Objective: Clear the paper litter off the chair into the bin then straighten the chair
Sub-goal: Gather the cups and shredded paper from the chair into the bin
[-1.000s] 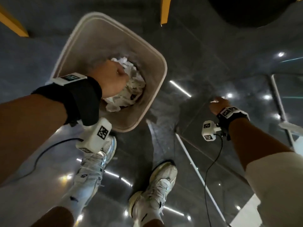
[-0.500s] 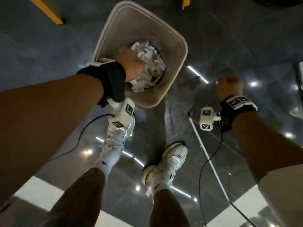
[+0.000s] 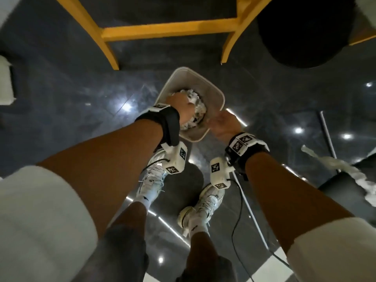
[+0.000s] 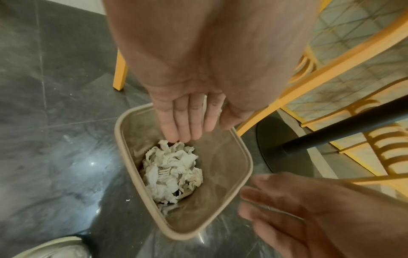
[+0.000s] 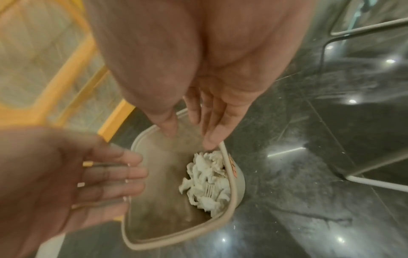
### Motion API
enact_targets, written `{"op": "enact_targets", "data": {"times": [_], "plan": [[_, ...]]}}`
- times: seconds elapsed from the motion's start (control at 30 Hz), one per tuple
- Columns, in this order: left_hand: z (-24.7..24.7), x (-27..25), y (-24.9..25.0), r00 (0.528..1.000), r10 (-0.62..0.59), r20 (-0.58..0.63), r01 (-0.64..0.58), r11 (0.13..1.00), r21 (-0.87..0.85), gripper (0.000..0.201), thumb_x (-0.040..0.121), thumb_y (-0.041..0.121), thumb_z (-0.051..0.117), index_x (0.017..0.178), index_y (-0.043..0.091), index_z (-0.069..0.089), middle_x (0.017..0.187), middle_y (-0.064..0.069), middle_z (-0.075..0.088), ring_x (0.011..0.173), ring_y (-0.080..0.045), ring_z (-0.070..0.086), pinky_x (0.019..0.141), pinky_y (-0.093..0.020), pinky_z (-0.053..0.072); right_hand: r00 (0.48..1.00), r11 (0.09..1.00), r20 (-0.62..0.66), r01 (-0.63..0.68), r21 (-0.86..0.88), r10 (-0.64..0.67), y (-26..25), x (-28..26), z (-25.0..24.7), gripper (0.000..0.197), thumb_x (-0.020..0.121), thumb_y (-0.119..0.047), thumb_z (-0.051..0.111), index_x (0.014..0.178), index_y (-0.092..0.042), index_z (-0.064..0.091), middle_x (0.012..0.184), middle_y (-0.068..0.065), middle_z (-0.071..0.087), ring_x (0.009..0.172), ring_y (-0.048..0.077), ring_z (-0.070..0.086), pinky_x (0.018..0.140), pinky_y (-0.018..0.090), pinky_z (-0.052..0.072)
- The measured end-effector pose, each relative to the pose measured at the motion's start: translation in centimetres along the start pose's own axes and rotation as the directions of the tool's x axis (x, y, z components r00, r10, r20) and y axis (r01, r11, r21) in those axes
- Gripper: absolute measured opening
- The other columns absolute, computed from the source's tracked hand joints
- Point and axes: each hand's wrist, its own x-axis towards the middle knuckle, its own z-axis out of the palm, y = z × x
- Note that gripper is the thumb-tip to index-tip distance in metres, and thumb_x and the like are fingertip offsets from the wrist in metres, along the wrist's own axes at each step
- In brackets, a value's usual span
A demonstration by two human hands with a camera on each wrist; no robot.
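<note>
A beige bin stands on the dark floor in front of my feet, with crumpled white paper piled in its bottom. My left hand hovers over the bin's mouth, fingers straight and empty. My right hand reaches over the bin's right rim, fingers extended, nothing in it. In the head view both hands meet above the bin, left hand over the paper, right hand by the near right corner. A yellow chair stands just behind the bin.
A black round table base sits behind the bin on the right. At the right edge a blurred white crumpled strip lies by a dark seat on a white metal frame. My shoes and camera cables are below.
My right hand has swung left from a raised fist to the bin's rim and opened. The left hand's fingers have opened above the paper. The view has lifted, showing the yellow chair.
</note>
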Motion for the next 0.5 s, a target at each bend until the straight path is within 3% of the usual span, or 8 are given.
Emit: {"op": "enact_targets", "data": {"times": [0.1,0.13,0.2,0.27,0.37,0.4,0.5], "plan": [[-1.1,-3.7,1.5,0.997,0.066,0.034,-0.07,0.991,0.118,0.035,0.094,0.019,0.043,0.117,0.0,0.06,0.125,-0.022,0.061,0.113,-0.04,0.057,0.094,-0.041,0.045,0.991,0.97,-0.089,-0.076,0.23,0.099,2.6,-3.9,-1.8,0.023,0.064,-0.042,0.065,0.079,-0.025,0.068,0.084,0.004,0.073,0.079,0.024,0.067,0.077,0.04,0.055],[-1.2,-4.9,1.8,0.994,0.094,0.054,-0.102,0.981,0.162,0.034,0.094,0.019,0.043,0.116,-0.001,0.061,0.124,-0.023,0.061,0.114,-0.041,0.056,0.097,-0.043,0.045,0.987,0.953,-0.098,-0.094,0.287,0.126,3.6,-5.4,-2.6,0.023,0.062,-0.044,0.064,0.077,-0.027,0.067,0.084,0.004,0.073,0.078,0.025,0.068,0.077,0.042,0.056],[-1.0,-7.1,3.1,0.987,0.143,0.076,-0.157,0.958,0.238,0.039,0.091,0.025,0.042,0.109,-0.001,0.065,0.12,-0.023,0.064,0.112,-0.042,0.057,0.1,-0.049,0.044,0.981,0.926,-0.102,-0.121,0.358,0.167,5.5,-8.7,-4.5,0.005,0.077,-0.035,0.061,0.078,-0.031,0.064,0.09,0.006,0.074,0.085,0.029,0.071,0.082,0.046,0.059],[-0.1,-8.7,5.0,0.979,0.191,0.076,-0.204,0.945,0.254,0.045,0.082,0.037,0.038,0.095,0.005,0.068,0.106,-0.018,0.069,0.103,-0.04,0.061,0.095,-0.05,0.048,0.957,0.874,-0.184,-0.116,0.471,0.226,5.9,-13.3,-7.1,0.01,0.083,-0.023,0.059,0.08,-0.032,0.062,0.091,0.008,0.074,0.081,0.027,0.071,0.075,0.041,0.059],[1.9,-11.8,10.0,0.968,0.22,0.122,-0.242,0.945,0.219,0.024,0.086,0.031,0.046,0.073,0.017,0.059,0.086,-0.012,0.069,0.094,-0.037,0.065,0.083,-0.036,0.05,0.906,0.765,-0.28,-0.071,0.64,0.318,9.0,-18.3,-10.7,0.016,0.086,-0.011,0.055,0.086,-0.024,0.065,0.083,0.005,0.073,0.068,0.017,0.067,0.06,0.029,0.055],[2.8,-12.8,11.8,0.958,0.245,0.146,-0.273,0.936,0.223,0.017,0.09,0.024,0.05,0.075,0.02,0.057,0.088,-0.012,0.069,0.095,-0.034,0.066,0.079,-0.031,0.046,0.883,0.75,-0.314,-0.063,0.659,0.35,10.3,-19.9,-11.9,0.017,0.088,-0.009,0.054,0.089,-0.022,0.065,0.081,0.004,0.073,0.067,0.016,0.067,0.06,0.028,0.055],[6.5,-15.5,17.3,0.924,0.326,0.199,-0.37,0.895,0.248,0.009,0.091,0.02,0.054,0.091,0.025,0.061,0.103,-0.006,0.071,0.104,-0.029,0.064,0.088,-0.033,0.049,0.793,0.736,-0.445,-0.005,0.677,0.415,15.9,-23.9,-14.9,0.015,0.09,-0.005,0.055,0.099,-0.008,0.067,0.08,0.008,0.071,0.066,0.019,0.066,0.066,0.03,0.056]]}}
